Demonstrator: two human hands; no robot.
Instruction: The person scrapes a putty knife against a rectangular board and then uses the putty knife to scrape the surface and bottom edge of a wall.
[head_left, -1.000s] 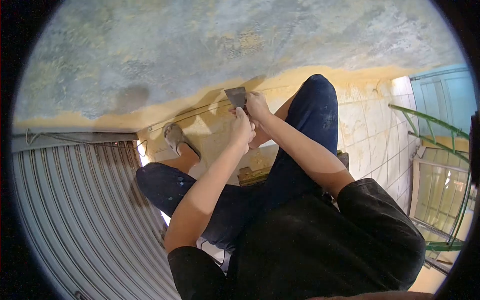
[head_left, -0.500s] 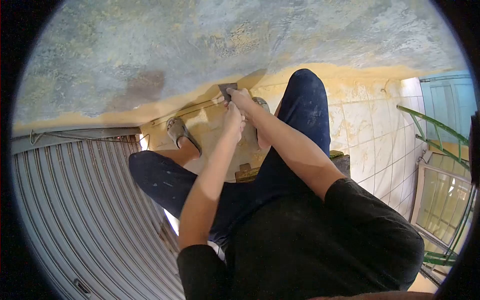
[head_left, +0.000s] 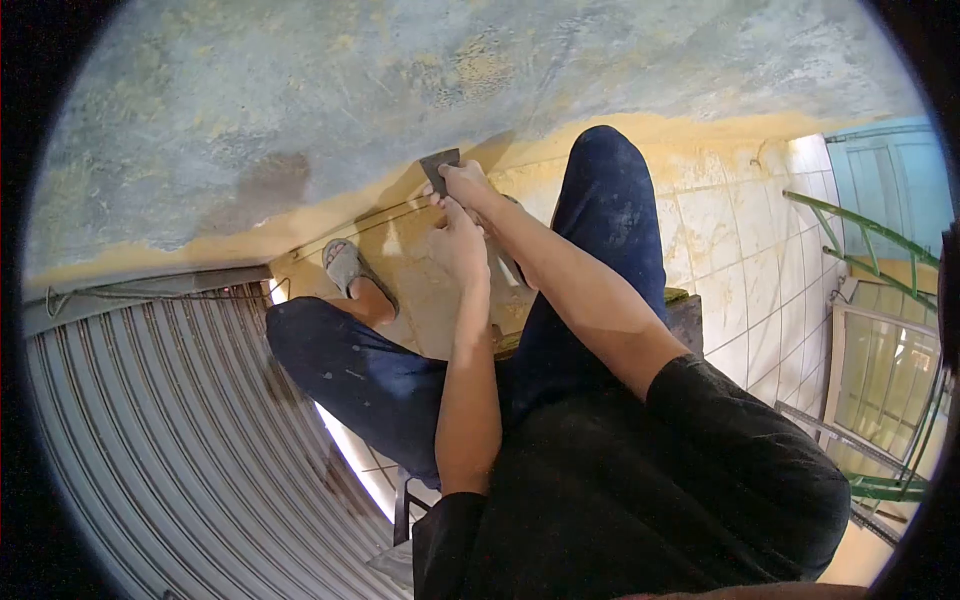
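Observation:
A dark flat blade like a scraper (head_left: 438, 170) is near the lower edge of the blue-grey wall (head_left: 330, 110), over its yellow border. My right hand (head_left: 470, 188) is closed on the blade's right side, with the thumb on its face. Just below it, my left hand (head_left: 460, 245) has its fingers wrapped together near the tool's lower end, and what they hold, if anything, is hidden. Rough yellowish patches show on the wall above the blade.
A ribbed metal shutter (head_left: 170, 420) stands at the left. My sandalled foot (head_left: 345, 268) rests on the floor below the wall. At the right are a tiled surface (head_left: 735, 250), a green metal frame (head_left: 865, 235) and a framed window (head_left: 880, 370).
Both hands and the blade have moved slightly left and up in the view. The left forearm has swung to the right and is now more upright.

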